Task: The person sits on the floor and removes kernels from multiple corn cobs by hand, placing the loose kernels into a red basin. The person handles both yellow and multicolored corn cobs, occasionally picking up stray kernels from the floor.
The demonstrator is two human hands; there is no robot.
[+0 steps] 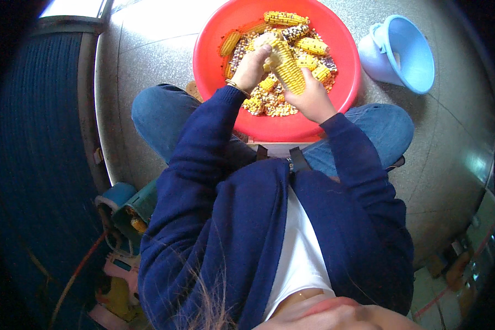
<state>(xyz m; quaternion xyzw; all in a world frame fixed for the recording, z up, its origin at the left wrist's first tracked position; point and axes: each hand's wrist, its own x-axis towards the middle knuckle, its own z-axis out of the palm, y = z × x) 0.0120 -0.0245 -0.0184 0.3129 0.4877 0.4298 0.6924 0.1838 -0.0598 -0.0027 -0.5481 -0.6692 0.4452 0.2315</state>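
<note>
Between both hands I hold a yellow ear of corn (288, 66) over a large red plastic basin (272, 128). My left hand (252, 68) grips its upper end, where a pale, bare-looking stretch shows. My right hand (312, 97) is closed around the lower end, its thumb lying along the kernels. Below them the basin holds loose kernels (278, 109) and several more ears. Some ears are yellow, such as the one at the far side (286, 18); others mix dark and white kernels, like this speckled ear (295, 33). My hands hide part of the pile.
Right of the basin a light blue plastic bucket (373, 62) stands on the speckled floor (156, 53). My bent knees (161, 113) flank the basin. At lower left are a green container (138, 202) with a corn ear in it and a pink plastic item (123, 268).
</note>
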